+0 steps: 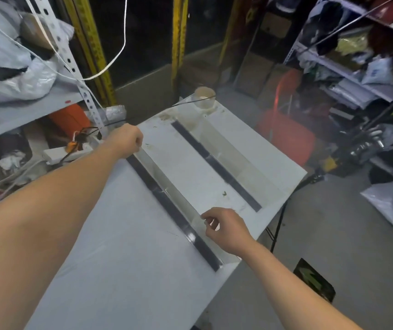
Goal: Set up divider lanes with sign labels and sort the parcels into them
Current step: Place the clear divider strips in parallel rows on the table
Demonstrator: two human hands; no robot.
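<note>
Clear acrylic on a black base strip, the divider (165,199) stood along the middle of the white table (119,270). The left hand (126,139) had its fingers curled round its end at the table's far side; the right hand (226,228) pinched its top edge nearer. A second divider (216,163) stood toward the table's right edge.

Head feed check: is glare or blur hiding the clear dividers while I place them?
Head view: the clear panel of the near divider nearly vanishes against the white table; only its black base strip reads, with a glint beside the right hand. Head view: left hand and right hand, both gripping it, look sharp. Head view: haze softens the cup and red stool; the backdrop is dark.
</note>
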